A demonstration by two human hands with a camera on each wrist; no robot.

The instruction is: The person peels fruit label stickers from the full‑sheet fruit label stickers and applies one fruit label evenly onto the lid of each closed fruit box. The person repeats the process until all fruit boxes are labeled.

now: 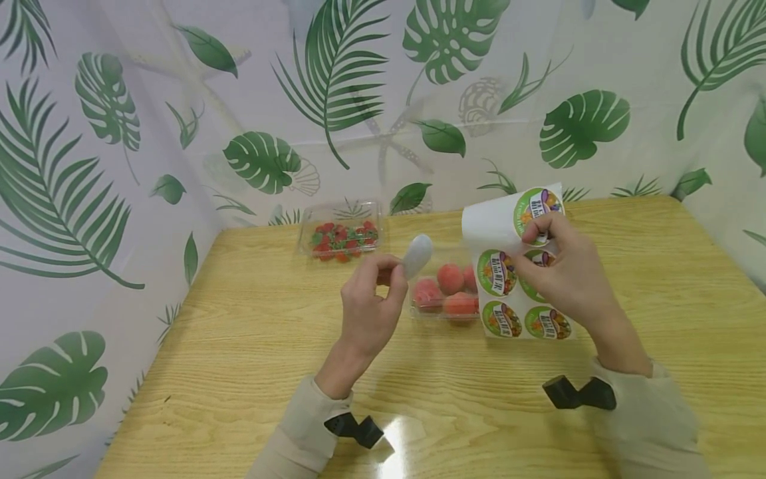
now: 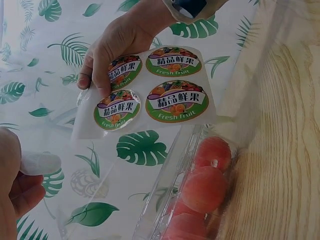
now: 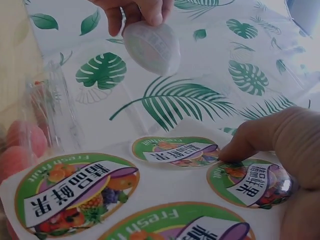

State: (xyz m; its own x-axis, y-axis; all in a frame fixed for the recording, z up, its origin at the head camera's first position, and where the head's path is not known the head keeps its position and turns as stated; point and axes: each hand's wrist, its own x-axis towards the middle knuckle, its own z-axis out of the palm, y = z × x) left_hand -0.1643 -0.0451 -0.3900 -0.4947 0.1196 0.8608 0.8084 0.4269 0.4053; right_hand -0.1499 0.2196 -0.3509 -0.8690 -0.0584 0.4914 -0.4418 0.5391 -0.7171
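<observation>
Between thumb and forefinger my left hand [image 1: 372, 303] pinches a peeled oval sticker [image 1: 417, 255], its whitish back toward me; faint print shows through it in the right wrist view [image 3: 152, 47]. My right hand [image 1: 568, 273] grips a sheet of fruit stickers [image 1: 516, 322], green-rimmed ovals reading "Fresh fruit", with its upper part curled over. Behind the sheet stands a clear plastic box of peaches [image 1: 427, 313], partly covered by it. The left wrist view shows several round reddish peaches [image 2: 204, 189] through the clear plastic.
A clear box of strawberries [image 1: 344, 241] stands at the back of the wooden table [image 1: 239, 372], left of the peaches. Behind the table hangs a white cloth [image 1: 371, 80] with green leaf prints. Both wrists carry black camera bands [image 1: 579, 392].
</observation>
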